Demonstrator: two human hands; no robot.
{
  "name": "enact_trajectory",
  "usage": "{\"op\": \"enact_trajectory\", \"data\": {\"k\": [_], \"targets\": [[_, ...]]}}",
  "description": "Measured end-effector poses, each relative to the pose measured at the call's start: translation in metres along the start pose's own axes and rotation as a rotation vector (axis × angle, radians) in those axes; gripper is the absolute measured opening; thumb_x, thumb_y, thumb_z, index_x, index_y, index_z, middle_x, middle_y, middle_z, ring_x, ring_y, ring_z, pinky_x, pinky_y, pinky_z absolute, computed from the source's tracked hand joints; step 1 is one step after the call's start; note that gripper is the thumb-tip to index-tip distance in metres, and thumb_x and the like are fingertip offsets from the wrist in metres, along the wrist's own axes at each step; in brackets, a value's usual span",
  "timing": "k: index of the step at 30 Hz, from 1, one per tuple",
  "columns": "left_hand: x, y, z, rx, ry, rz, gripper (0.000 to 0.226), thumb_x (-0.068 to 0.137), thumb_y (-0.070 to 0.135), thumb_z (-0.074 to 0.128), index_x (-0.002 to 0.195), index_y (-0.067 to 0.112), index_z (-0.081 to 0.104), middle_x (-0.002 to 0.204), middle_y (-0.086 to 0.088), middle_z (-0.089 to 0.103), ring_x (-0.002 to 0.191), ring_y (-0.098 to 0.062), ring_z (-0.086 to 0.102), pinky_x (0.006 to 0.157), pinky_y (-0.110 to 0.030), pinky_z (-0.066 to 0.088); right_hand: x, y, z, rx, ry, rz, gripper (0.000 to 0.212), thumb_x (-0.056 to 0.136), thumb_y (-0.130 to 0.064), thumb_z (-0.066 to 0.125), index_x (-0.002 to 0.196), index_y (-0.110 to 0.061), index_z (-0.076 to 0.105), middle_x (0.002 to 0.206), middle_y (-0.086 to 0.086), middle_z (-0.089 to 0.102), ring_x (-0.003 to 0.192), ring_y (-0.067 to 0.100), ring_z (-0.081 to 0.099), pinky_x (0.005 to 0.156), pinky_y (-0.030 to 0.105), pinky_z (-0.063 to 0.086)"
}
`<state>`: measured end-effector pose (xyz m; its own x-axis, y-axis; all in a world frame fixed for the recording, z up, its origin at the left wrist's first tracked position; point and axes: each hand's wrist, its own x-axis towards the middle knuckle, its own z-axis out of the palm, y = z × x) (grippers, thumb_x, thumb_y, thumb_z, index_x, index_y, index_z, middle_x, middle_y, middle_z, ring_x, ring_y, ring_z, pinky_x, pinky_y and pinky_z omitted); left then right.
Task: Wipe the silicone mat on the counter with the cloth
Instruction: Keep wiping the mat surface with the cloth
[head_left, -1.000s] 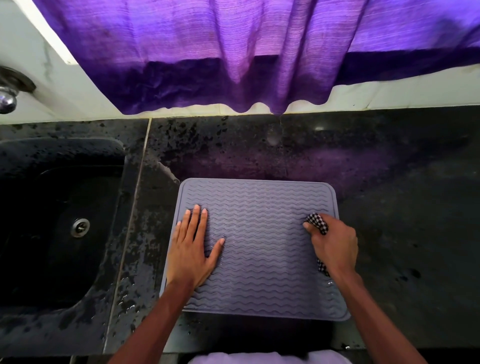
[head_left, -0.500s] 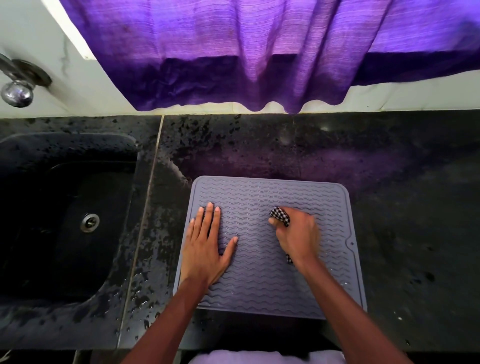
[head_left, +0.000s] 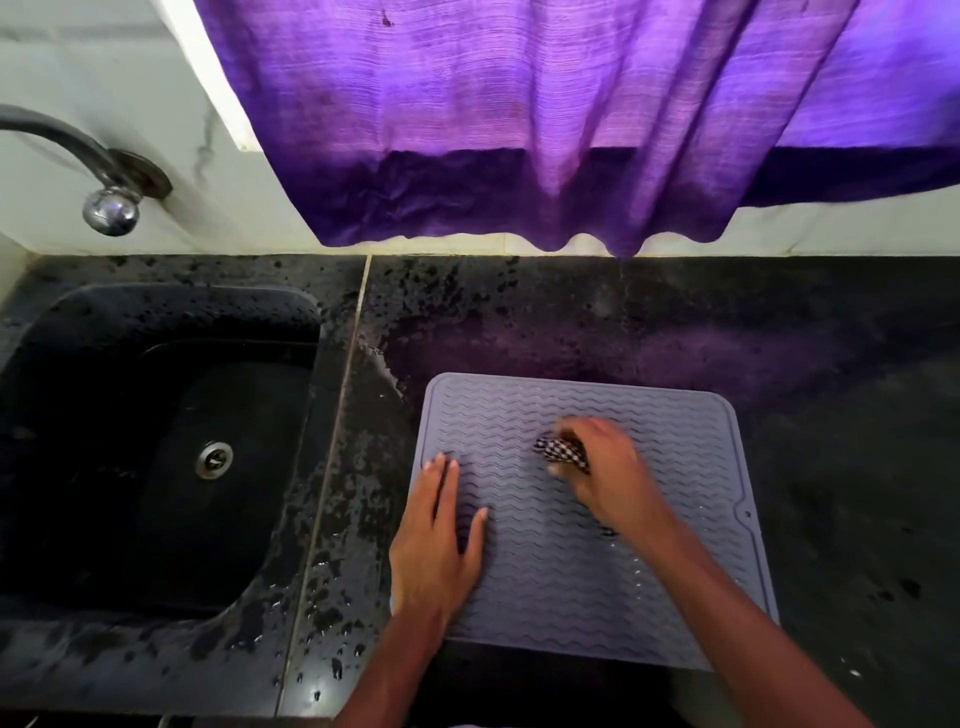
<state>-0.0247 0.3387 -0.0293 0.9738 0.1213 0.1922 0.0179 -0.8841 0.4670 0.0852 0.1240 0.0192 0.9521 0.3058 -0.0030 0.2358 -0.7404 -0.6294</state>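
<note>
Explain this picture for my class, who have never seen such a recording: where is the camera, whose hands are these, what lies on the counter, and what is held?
There is no machine here. The camera sits on a person's head and looks down, so you see their own two arms reaching in from below. A grey ribbed mat lies on a dark, wet counter, with a sink beside it on the left and a tap above that. A purple curtain hangs behind. The left hand lies flat on the mat. The right hand grips a bunched checked cloth against the mat; it looks blurred.
</note>
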Motion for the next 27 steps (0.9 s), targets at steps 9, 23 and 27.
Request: {"op": "enact_trajectory", "data": {"k": [9, 23, 27], "targets": [[-0.01, -0.002, 0.003, 0.143, -0.129, 0.073, 0.072, 0.102, 0.051, 0.039, 0.156, 0.003, 0.033, 0.167, -0.013, 0.023, 0.154, -0.027, 0.021, 0.119, -0.046, 0.03, -0.027, 0.015, 0.017, -0.146, 0.255, -0.073, 0.034, 0.076, -0.009, 0.067, 0.11, -0.014, 0.072, 0.1, 0.004, 0.063, 0.092, 0.023, 0.054, 0.09, 0.018, 0.034], [-0.014, -0.002, 0.009, 0.091, -0.047, 0.086, 0.08, 0.099, 0.044, 0.053, 0.156, 0.0, 0.019, 0.165, -0.024, 0.019, 0.153, -0.035, 0.025, 0.117, -0.047, 0.032, 0.012, -0.057, 0.073, -0.018, 0.206, -0.06, 0.037, 0.073, -0.006, 0.07, 0.108, -0.018, 0.074, 0.097, -0.001, 0.066, 0.09, 0.015, 0.051, 0.088, 0.005, 0.028], [-0.015, -0.001, 0.005, 0.093, -0.087, 0.04, 0.081, 0.098, 0.046, 0.046, 0.157, 0.001, 0.013, 0.165, -0.03, 0.01, 0.152, -0.038, 0.022, 0.117, -0.044, 0.03, 0.03, -0.089, 0.089, 0.027, 0.107, -0.077, 0.028, 0.079, -0.019, 0.061, 0.104, -0.02, 0.075, 0.094, -0.003, 0.065, 0.087, 0.018, 0.054, 0.08, 0.01, 0.031]]}}
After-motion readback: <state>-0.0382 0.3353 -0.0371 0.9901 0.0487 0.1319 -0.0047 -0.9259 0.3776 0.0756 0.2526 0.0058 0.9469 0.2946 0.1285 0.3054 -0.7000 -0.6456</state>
